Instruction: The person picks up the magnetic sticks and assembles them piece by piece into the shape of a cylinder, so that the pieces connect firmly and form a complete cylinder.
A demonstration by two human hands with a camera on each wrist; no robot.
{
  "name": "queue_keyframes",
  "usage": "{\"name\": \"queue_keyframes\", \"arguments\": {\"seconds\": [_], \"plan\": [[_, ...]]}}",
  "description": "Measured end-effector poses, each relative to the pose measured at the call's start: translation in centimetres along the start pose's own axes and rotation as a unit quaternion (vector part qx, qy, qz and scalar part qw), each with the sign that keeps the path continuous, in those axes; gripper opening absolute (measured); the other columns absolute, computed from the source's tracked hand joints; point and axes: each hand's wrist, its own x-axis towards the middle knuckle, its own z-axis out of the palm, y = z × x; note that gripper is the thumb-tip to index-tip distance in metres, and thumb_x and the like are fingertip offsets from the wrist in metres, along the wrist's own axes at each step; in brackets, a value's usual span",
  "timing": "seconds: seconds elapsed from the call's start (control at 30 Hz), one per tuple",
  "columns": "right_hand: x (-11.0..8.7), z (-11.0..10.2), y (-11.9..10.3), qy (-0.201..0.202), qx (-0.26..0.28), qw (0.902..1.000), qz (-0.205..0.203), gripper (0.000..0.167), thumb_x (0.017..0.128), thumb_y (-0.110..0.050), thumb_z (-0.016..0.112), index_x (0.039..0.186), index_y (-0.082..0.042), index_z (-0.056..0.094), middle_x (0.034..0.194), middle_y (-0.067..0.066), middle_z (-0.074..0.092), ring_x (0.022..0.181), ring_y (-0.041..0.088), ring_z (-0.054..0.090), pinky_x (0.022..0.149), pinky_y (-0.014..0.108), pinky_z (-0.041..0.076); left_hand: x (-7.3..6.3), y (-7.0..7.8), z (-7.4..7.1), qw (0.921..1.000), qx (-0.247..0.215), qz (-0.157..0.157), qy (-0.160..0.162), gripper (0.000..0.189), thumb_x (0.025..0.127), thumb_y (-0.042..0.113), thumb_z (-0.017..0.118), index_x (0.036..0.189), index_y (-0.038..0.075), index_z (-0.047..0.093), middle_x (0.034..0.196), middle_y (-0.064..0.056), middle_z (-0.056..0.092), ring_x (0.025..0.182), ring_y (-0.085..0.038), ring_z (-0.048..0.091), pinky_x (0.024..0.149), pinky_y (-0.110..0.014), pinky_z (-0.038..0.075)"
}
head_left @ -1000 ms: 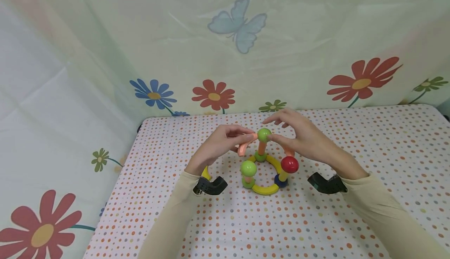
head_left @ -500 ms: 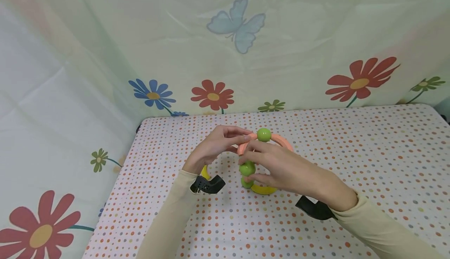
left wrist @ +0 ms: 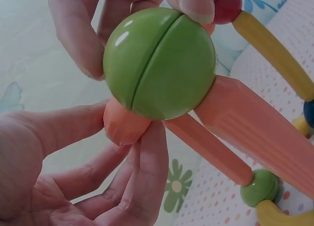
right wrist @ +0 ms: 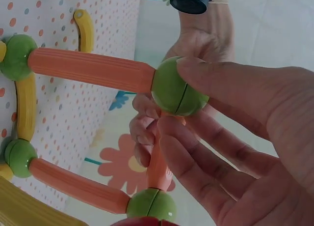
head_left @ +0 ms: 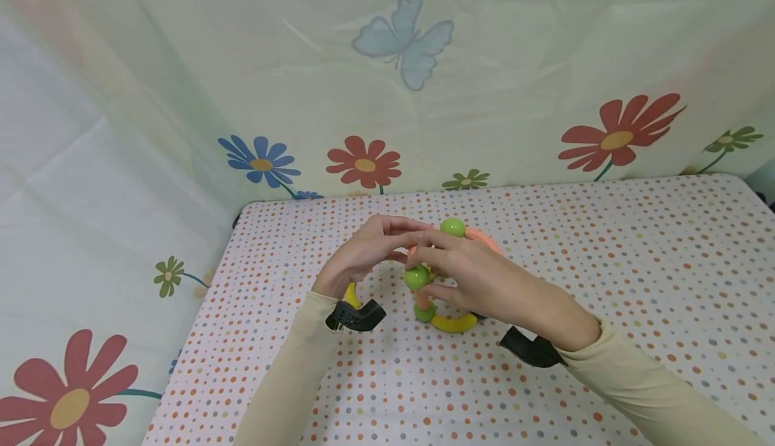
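Note:
A toy frame of rods and balls stands on the table. My left hand (head_left: 366,251) pinches a curved orange rod (right wrist: 159,162) at its top. One end of this rod meets the far green ball (head_left: 453,227); the other is right at the near green ball (left wrist: 159,64). My right hand (head_left: 484,274) holds that near ball between thumb and fingers. Below the ball, an upright orange rod (right wrist: 93,69) runs down to a green ball (head_left: 424,312) on the base. A red ball (left wrist: 228,5) tops a yellow rod; in the head view my right hand hides it.
Curved yellow rods (head_left: 454,323) form the base ring. Another curved orange rod (head_left: 484,239) extends right from the far green ball. A loose curved yellow piece (right wrist: 85,32) lies on the dotted tablecloth (head_left: 387,379), partly behind my left wrist. A flowered curtain (head_left: 514,62) hangs behind.
My right hand has come from the far green ball to the near one and gripped it. The near ball has shifted slightly up and left. My left hand stays on its orange rod.

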Motion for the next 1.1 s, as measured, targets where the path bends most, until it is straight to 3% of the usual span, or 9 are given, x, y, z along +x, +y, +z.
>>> {"name": "queue_keyframes", "arguments": {"seconds": [0.13, 0.23, 0.4, 0.5, 0.63, 0.73, 0.83, 0.97, 1.1], "plan": [[-0.4, -1.1, 0.1, 0.022, 0.017, 0.9993, 0.025, 0.027, 0.091, -0.01, 0.083, 0.116, -0.011, 0.071, 0.119, 0.002, 0.064, 0.093, 0.012, 0.066, 0.078, 0.033, 0.059, 0.0, -0.2, 0.0, 1.0, -0.001, 0.005, -0.007, 0.034, 0.109, 0.015, 0.058, 0.136, -0.005, 0.065, 0.121, -0.013, 0.072, 0.097, -0.014, 0.067, 0.087, -0.034, 0.06], [-1.2, -2.9, 0.9, 0.071, 0.025, 0.9959, 0.05, 0.024, 0.095, -0.007, 0.078, 0.117, -0.011, 0.072, 0.115, 0.001, 0.067, 0.093, 0.012, 0.065, 0.077, 0.033, 0.057, -0.1, -0.7, -0.1, 0.9998, 0.014, 0.016, -0.001, 0.037, 0.112, 0.019, 0.05, 0.137, -0.005, 0.064, 0.124, -0.017, 0.069, 0.103, -0.019, 0.068, 0.091, -0.037, 0.06], [-3.2, -4.8, 5.1, 0.16, 0.029, 0.9819, 0.098, 0.022, 0.095, 0.002, 0.074, 0.115, -0.006, 0.073, 0.113, 0.006, 0.071, 0.091, 0.012, 0.066, 0.078, 0.016, 0.053, -1.1, -3.0, 0.1, 0.9962, 0.079, 0.002, 0.037, 0.035, 0.111, 0.006, 0.045, 0.141, -0.003, 0.059, 0.122, -0.02, 0.065, 0.109, -0.031, 0.067, 0.09, -0.041, 0.061], [-4.2, -4.0, 8.5, 0.132, 0.057, 0.9773, 0.156, 0.02, 0.097, 0.002, 0.071, 0.116, -0.003, 0.072, 0.115, 0.011, 0.07, 0.094, 0.017, 0.065, 0.08, 0.015, 0.051, -2.0, -4.6, 0.7, 0.987, 0.155, -0.028, 0.03, 0.047, 0.101, -0.004, 0.059, 0.148, 0.001, 0.052, 0.124, -0.018, 0.062, 0.106, -0.03, 0.065, 0.087, -0.037, 0.059], [-4.8, -1.1, 11.7, 0.036, 0.124, 0.9724, 0.194, 0.029, 0.095, 0.0, 0.074, 0.123, 0.002, 0.068, 0.121, 0.017, 0.068, 0.105, 0.028, 0.066, 0.088, 0.034, 0.056, -2.9, -6.0, 2.5, 0.9692, 0.239, -0.056, 0.015, 0.072, 0.087, 0.007, 0.085, 0.149, 0.004, 0.048, 0.123, -0.012, 0.057, 0.104, -0.023, 0.057, 0.082, -0.032, 0.051], [-4.6, 1.2, 12.8, -0.006, 0.191, 0.9633, 0.189, 0.039, 0.093, -0.003, 0.077, 0.129, 0.005, 0.063, 0.121, 0.02, 0.067, 0.109, 0.034, 0.066, 0.09, 0.044, 0.057, -3.1, -6.5, 4.6, 0.9617, 0.264, -0.054, 0.047, 0.068, 0.086, 0.025, 0.089, 0.14, 0.007, 0.053, 0.117, -0.01, 0.052, 0.101, -0.022, 0.051, 0.079, -0.034, 0.047], [-3.9, 2.7, 12.8, -0.017, 0.242, 0.9526, 0.184, 0.042, 0.095, -0.007, 0.077, 0.132, 0.004, 0.06, 0.119, 0.018, 0.068, 0.107, 0.033, 0.067, 0.089, 0.043, 0.057, -3.2, -6.8, 6.5, 0.9528, 0.282, -0.047, 0.101, 0.058, 0.088, 0.035, 0.086, 0.129, 0.005, 0.057, 0.11, -0.01, 0.048, 0.095, -0.021, 0.047, 0.078, -0.035, 0.046], [-2.5, 3.6, 12.2, -0.018, 0.278, 0.9495, 0.144, 0.03, 0.096, -0.002, 0.074, 0.124, 0.003, 0.064, 0.118, 0.018, 0.07, 0.107, 0.034, 0.067, 0.091, 0.042, 0.058, -3.1, -7.4, 8.1, 0.9418, 0.292, -0.042, 0.161, 0.062, 0.089, 0.033, 0.085, 0.135, 0.003, 0.057, 0.108, -0.01, 0.045, 0.092, -0.02, 0.047, 0.081, -0.033, 0.049], [-1.3, 3.9, 11.3, -0.013, 0.293, 0.9522, 0.086, 0.011, 0.093, 0.007, 0.073, 0.102, 0.004, 0.066, 0.111, 0.024, 0.071, 0.104, 0.035, 0.069, 0.092, 0.042, 0.059, -3.0, -8.0, 8.6, 0.9414, 0.278, -0.035, 0.188, 0.062, 0.09, 0.023, 0.085, 0.141, 0.004, 0.057, 0.114, -0.011, 0.046, 0.093, -0.019, 0.05, 0.085, -0.033, 0.051]]}}
